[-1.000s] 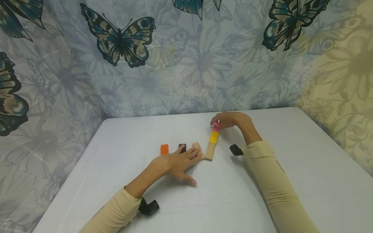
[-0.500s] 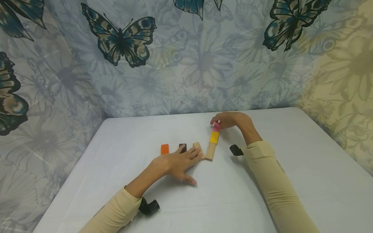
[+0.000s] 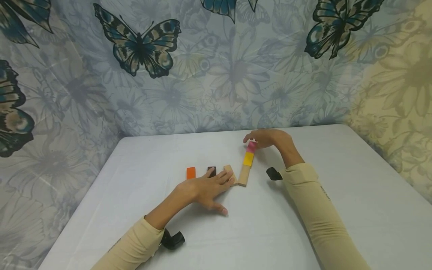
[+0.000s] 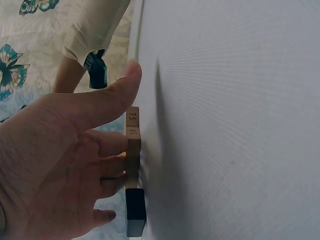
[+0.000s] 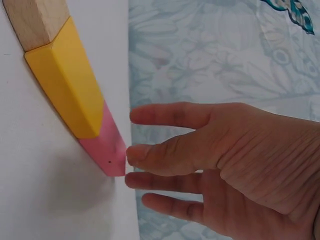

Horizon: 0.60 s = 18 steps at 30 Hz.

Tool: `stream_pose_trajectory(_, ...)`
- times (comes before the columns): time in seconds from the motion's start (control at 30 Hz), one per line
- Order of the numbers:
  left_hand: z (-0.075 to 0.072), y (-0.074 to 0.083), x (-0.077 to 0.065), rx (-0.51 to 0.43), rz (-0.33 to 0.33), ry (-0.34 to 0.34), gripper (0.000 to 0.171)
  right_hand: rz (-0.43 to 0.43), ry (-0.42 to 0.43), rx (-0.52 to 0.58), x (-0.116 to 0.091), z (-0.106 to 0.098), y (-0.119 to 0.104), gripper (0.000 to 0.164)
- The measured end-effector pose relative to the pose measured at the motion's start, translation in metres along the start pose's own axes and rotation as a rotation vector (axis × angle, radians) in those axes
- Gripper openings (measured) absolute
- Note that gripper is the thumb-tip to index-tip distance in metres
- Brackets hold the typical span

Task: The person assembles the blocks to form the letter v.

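Looks like a small recording corner; cannot be told whether inside a home or a studio. Closed in at the back and sides by a wall covering [image 3: 216,103] printed with pale flowers [image 3: 237,75] and large teal-and-black butterflies [image 3: 138,47]. Fitted with a white-covered worktop [image 3: 263,232] close to the back, bearing a few small blocks [image 3: 248,159]. Shown as a recording spot by a pair of black wrist cameras [image 3: 173,240].

white table [image 3: 266,232] | floral backdrop [image 3: 233,82] behind | dark teal butterflies [image 3: 139,50] on backdrop

pass: tabletop [image 3: 253,232] between sleeves [image 3: 318,210] | obstacles: left hand [image 3: 207,189], yellow block [image 3: 248,159], pink block [image 3: 251,147], right hand [image 3: 266,138]
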<state>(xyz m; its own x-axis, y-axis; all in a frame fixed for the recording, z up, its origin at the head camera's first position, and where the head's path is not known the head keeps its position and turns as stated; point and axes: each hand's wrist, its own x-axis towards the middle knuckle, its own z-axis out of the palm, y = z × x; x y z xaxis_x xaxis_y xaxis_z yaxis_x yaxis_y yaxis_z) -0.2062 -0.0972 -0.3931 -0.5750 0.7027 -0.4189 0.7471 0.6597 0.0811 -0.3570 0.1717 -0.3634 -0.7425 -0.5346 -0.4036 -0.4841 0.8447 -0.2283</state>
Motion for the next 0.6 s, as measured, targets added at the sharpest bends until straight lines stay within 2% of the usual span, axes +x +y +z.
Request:
stream_pose_trajectory(0.2,0.000,0.000,0.001,-0.018,0.004,0.001,0.103,-0.027,0.066,-0.062,-0.011,-0.007,-0.004,0.045)
stream_pose_trajectory(0.4,0.000,-0.001,0.002,-0.014,-0.001,0.001,0.104,-0.083,0.120,-0.185,-0.026,-0.003,-0.009,0.041)
stream_pose_trajectory(0.6,0.001,-0.002,0.000,-0.023,-0.007,-0.002,0.104,-0.163,0.165,-0.155,-0.040,0.010,-0.010,0.039)
